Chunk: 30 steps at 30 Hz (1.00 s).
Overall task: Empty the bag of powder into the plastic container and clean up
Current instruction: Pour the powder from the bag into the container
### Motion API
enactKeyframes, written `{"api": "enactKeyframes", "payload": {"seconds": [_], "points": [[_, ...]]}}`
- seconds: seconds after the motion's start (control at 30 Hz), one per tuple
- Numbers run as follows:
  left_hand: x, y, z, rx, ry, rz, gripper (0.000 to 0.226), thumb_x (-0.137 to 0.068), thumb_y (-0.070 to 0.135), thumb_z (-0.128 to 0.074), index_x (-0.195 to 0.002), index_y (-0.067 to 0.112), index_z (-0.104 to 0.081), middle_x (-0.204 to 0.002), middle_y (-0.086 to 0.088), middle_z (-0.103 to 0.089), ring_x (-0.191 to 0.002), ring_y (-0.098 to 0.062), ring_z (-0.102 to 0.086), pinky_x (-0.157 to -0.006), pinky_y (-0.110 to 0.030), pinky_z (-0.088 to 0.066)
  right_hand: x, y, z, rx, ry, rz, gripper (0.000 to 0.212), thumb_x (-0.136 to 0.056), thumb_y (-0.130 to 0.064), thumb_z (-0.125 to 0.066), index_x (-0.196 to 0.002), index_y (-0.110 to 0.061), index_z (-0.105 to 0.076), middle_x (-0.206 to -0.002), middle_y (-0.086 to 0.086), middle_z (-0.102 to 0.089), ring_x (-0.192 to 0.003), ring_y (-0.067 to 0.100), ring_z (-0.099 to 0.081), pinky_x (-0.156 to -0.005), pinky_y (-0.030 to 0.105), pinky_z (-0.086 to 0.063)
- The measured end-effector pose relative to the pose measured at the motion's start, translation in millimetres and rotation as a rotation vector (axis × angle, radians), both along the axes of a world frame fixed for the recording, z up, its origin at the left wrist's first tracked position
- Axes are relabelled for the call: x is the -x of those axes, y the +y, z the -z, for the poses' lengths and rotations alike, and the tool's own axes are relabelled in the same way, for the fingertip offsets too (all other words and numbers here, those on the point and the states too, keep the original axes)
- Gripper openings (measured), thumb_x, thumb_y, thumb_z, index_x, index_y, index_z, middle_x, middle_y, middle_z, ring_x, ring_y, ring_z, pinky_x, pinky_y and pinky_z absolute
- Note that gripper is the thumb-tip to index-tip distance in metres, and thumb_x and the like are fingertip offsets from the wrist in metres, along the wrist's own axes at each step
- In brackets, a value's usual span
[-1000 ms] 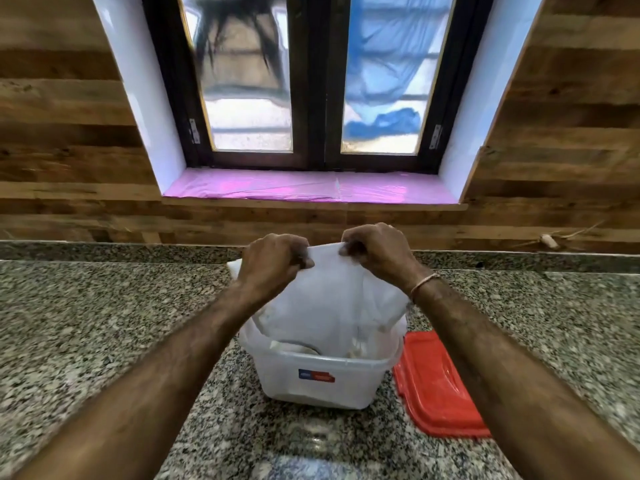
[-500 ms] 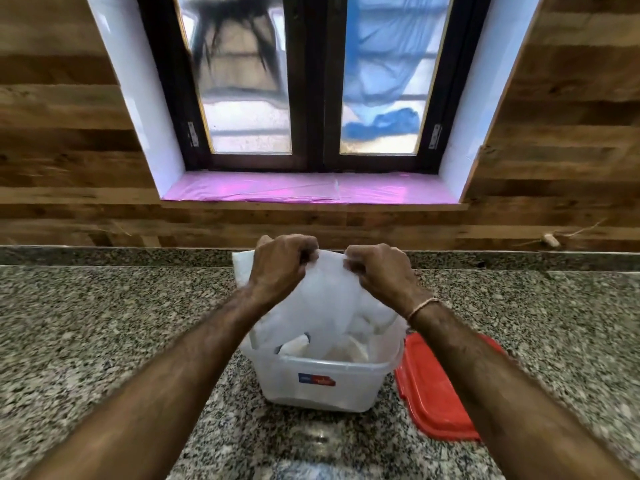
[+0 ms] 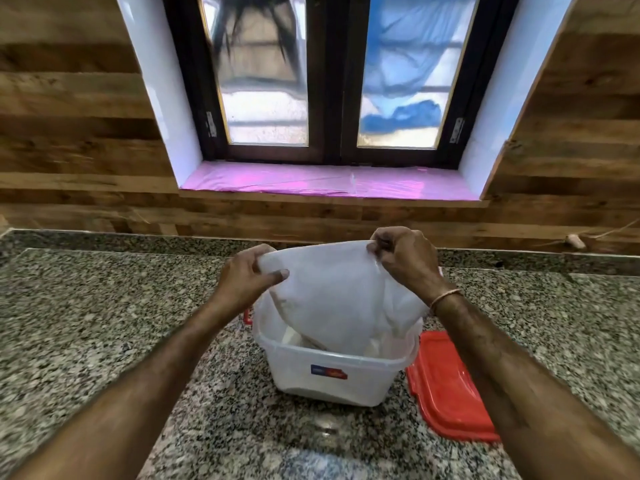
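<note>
Your left hand (image 3: 247, 278) pinches one upper corner of the white translucent plastic bag (image 3: 339, 292), thumb on the near face and fingers curled behind it. Your right hand (image 3: 405, 261) pinches the opposite upper corner, fingers bunched tight on the film. Both grips are closed on the bag, and the top edge is stretched between them.

The bag hangs above the clear rectangular plastic container (image 3: 332, 379), tilted, with its lower end down inside the container's mouth. Some loose film drapes over the container's right rim. White material shows inside the container below the bag; powder or folded film, it cannot be told.

The container stands upright on the speckled grey granite counter (image 3: 86, 323), directly in front of you. A small blue and red label (image 3: 329, 371) sits on its near wall. The flat red plastic lid (image 3: 446, 386) lies on the counter just beside the container's right side, partly under your right forearm. A thin band (image 3: 446, 295) circles your right wrist.

Behind the counter runs a wall of brown wooden planks (image 3: 69, 116), with a dark-framed window (image 3: 332, 81) above a pink-covered sill (image 3: 311, 181).
</note>
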<state>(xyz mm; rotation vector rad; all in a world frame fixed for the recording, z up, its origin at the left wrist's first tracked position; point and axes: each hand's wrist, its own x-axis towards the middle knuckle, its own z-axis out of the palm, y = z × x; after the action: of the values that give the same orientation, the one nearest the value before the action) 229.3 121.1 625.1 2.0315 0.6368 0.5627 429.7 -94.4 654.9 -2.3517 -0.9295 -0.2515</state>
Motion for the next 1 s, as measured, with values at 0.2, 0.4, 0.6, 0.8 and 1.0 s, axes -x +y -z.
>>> {"api": "enactKeyframes", "payload": {"seconds": [0.2,0.4,0.6,0.8,1.0], "points": [[0,-13,-12,0.677,-0.452,0.015,0.008,-0.091,0.002,-0.069,-0.093,0.009,-0.071,-0.084,-0.003,-0.078,-0.076,-0.016,-0.074,-0.064,-0.029,-0.061,-30,-31,2,-0.471,0.390,0.012,0.080,-0.072,-0.057,-0.085,-0.140,-0.033,-0.050,-0.136,-0.003,-0.060,-0.120,0.016,-0.059,-0.097,0.043,-0.054],[-12,-13,-18,0.920,-0.492,-0.077,0.008,-0.090,0.008,-0.073,-0.092,0.015,-0.072,-0.087,-0.004,-0.079,-0.082,-0.021,-0.077,-0.073,-0.047,-0.064,4,-52,54,-0.836,1.030,-0.281,0.072,-0.069,-0.047,-0.089,-0.128,-0.015,-0.063,-0.122,0.007,-0.075,-0.108,0.024,-0.073,-0.083,0.043,-0.063],[-15,4,-9,0.744,-0.449,-0.040,0.024,-0.090,0.019,-0.073,-0.113,0.013,-0.069,-0.102,-0.004,-0.079,-0.092,-0.021,-0.077,-0.071,-0.033,-0.063,-13,-35,43,-0.901,0.803,-0.030,0.020,-0.089,-0.001,-0.074,-0.105,0.010,-0.069,-0.096,0.014,-0.075,-0.085,0.024,-0.070,-0.081,0.044,-0.058],[0,-1,21,0.593,-0.242,-0.006,0.030,-0.087,0.010,-0.076,-0.113,-0.003,-0.069,-0.104,-0.012,-0.078,-0.094,-0.025,-0.077,-0.078,-0.033,-0.062,-24,-31,11,-0.929,0.891,-0.240,0.024,-0.087,-0.011,-0.074,-0.110,-0.005,-0.070,-0.105,0.009,-0.078,-0.093,0.021,-0.076,-0.084,0.041,-0.062],[-15,3,7,0.768,-0.406,-0.034,0.018,-0.088,0.000,-0.071,-0.105,-0.008,-0.069,-0.094,-0.017,-0.077,-0.077,-0.023,-0.075,-0.072,-0.033,-0.064,-7,-38,54,-0.476,0.790,-0.237,0.030,-0.085,0.004,-0.074,-0.115,0.001,-0.072,-0.103,0.004,-0.080,-0.099,0.019,-0.073,-0.094,0.037,-0.059]]}}
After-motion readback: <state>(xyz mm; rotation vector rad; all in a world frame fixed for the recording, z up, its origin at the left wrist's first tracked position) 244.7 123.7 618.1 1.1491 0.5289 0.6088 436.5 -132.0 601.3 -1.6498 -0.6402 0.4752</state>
